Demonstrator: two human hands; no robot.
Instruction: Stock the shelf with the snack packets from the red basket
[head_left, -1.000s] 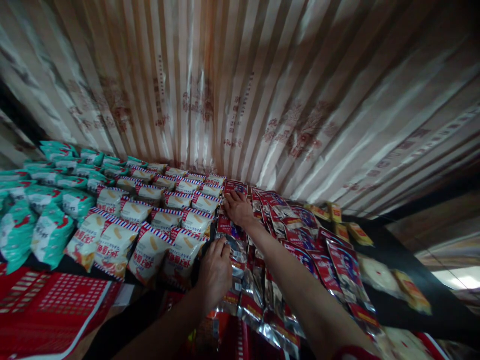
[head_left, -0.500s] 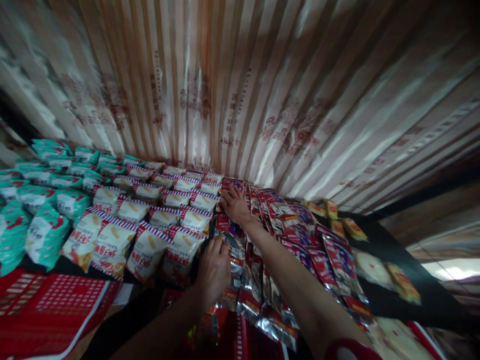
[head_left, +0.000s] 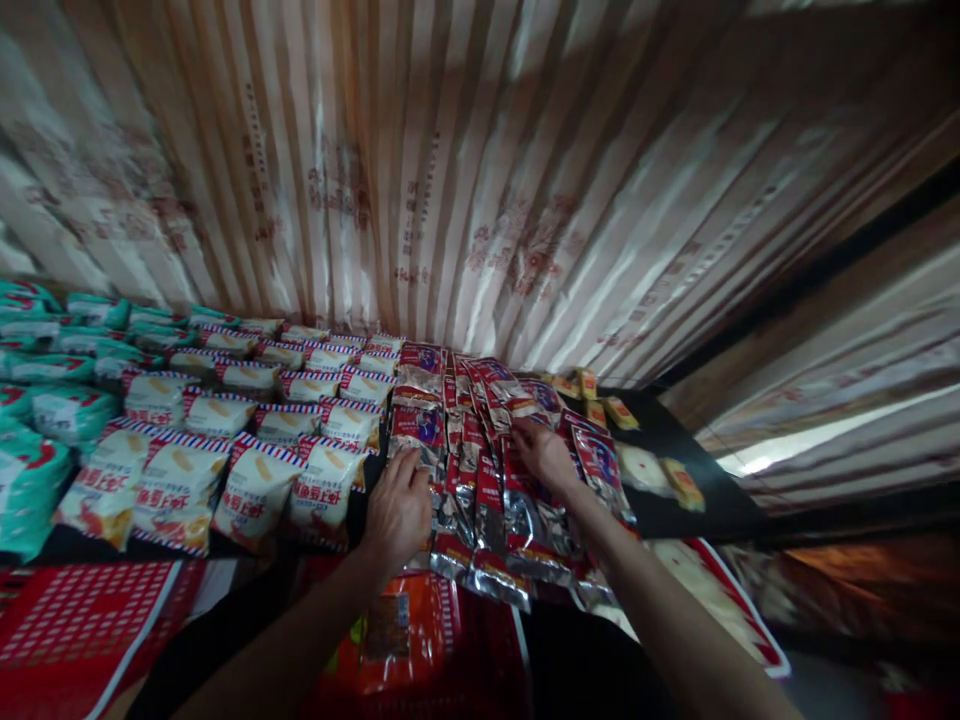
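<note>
Red and silver snack packets (head_left: 487, 510) lie overlapped in a loose spread in front of me. My left hand (head_left: 397, 505) rests at the left side of the spread, its fingers lying over a packet with a purple picture (head_left: 418, 425). Over the right part of the spread is my right hand (head_left: 546, 455), fingers curled down at the upper end of a red packet, their tips partly hidden. To the left, rows of cream bags with striped tops (head_left: 259, 490) stand beside the red packets.
Teal bags (head_left: 71, 410) fill the far left. A red basket (head_left: 90, 620) is at lower left, and an orange package (head_left: 397, 630) lies below the packets. Small yellow packs (head_left: 682, 485) sit on the black surface (head_left: 720, 490) at right. A printed, pleated sheet (head_left: 450, 180) hangs behind.
My right hand has moved from the back of the left column to the right part of the spread. My left hand stays at the left column. The view has shifted right.
</note>
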